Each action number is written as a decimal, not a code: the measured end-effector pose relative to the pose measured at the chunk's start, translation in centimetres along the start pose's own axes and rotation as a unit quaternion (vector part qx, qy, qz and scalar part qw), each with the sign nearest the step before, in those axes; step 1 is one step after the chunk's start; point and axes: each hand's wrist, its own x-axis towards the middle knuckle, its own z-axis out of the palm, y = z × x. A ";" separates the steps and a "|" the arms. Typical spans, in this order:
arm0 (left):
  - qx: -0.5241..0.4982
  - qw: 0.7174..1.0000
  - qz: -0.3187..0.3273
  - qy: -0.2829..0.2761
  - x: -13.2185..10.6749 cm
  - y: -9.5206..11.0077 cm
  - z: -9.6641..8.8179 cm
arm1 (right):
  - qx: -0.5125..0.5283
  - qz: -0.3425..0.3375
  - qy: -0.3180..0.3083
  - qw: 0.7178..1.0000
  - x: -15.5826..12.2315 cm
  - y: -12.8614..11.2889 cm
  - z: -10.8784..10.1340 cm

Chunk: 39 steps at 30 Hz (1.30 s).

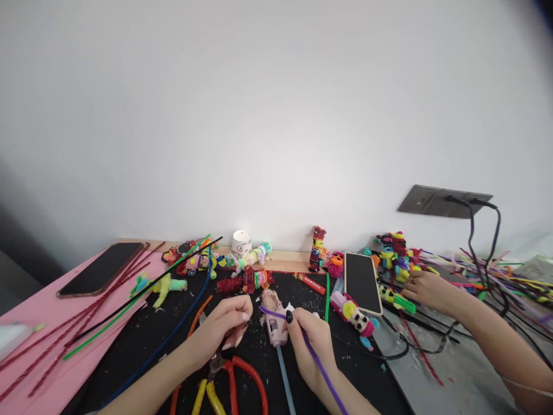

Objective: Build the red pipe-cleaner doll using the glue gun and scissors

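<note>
My right hand is closed around a purple pipe cleaner, pinching it near one end between thumb and fingers. The short end points left, and the long part trails down past my wrist. To its left, my left hand has its fingers curled in and thumb pressed to them; whatever is inside is hidden. Between and just beyond both hands lies a pale pink glue gun with a glue stick sticking out toward me. Below my left hand are pliers with red handles and another tool with yellow handles.
A black mat covers the middle. Pipe-cleaner figures, a paper cup and a phone stand or lie behind. Another phone lies left on pink board. At right, another person's hand reaches among figures and black cables.
</note>
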 end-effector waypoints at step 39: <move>0.467 0.859 0.209 -0.021 -0.9 0.5 0.5 | 0.122 0.027 -0.118 0.985 -0.5 0.4 0.5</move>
